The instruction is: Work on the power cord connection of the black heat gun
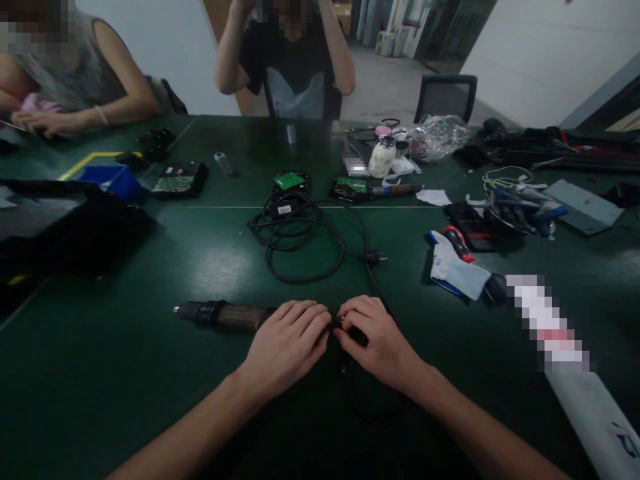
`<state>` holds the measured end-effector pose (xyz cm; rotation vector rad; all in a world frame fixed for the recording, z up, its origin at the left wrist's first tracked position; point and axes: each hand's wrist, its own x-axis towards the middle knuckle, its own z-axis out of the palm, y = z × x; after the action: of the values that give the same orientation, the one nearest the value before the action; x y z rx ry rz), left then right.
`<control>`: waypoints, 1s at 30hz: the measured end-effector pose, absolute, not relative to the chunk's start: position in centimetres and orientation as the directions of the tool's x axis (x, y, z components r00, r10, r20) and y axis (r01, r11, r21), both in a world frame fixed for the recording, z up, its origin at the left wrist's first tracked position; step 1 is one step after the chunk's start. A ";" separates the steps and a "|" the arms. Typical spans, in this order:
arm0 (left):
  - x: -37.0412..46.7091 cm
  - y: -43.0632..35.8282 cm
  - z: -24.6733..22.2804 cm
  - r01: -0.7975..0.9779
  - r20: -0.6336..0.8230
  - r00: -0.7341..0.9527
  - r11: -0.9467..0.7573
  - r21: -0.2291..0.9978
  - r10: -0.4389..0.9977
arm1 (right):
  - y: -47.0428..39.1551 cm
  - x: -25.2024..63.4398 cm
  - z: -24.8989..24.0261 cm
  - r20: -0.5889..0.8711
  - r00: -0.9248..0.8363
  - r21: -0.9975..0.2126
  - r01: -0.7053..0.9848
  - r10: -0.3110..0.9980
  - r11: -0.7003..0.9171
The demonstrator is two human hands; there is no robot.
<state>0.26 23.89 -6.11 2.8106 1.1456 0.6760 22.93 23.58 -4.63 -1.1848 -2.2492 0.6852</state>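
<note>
An electric screwdriver (243, 316) lies across the near part of the green table, its bit pointing left. My left hand (293, 331) is closed over the rear end of its brown body. Close by on the right, my right hand (373, 337) pinches a small dark piece at the screwdriver's back end, probably a cable connector; the fingers hide most of it. A thin black cable (357, 393) loops on the table below my right hand. Farther off, a coiled black power cord (305, 275) with a two-pin plug (375, 257) and an adapter (284, 209) lies ahead of my hands.
Hard drives (180, 180) with green boards stand farther back. On the right are a white-and-blue glove (457, 270), a red-black handle (457, 241), a phone (473, 227) and a long white box (595, 413). A black bag (65, 227) sits left. Two people (295, 67) sit opposite.
</note>
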 end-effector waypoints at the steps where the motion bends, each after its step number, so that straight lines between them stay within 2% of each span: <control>1: 0.3 23.9 -6.1 0.657 0.376 0.638 -0.730 0.189 0.672 | 23.6 22.9 -4.7 0.199 -0.494 -0.635 0.592 0.846 0.495; 30: 0.4 23.9 -6.2 0.664 0.392 0.628 -0.726 0.180 0.672 | 23.7 22.9 -4.6 0.202 -0.497 -0.624 0.599 0.844 0.502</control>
<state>0.39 23.86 -6.16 2.8185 1.1569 0.6906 22.94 23.66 -4.59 -1.1833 -2.2588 0.6677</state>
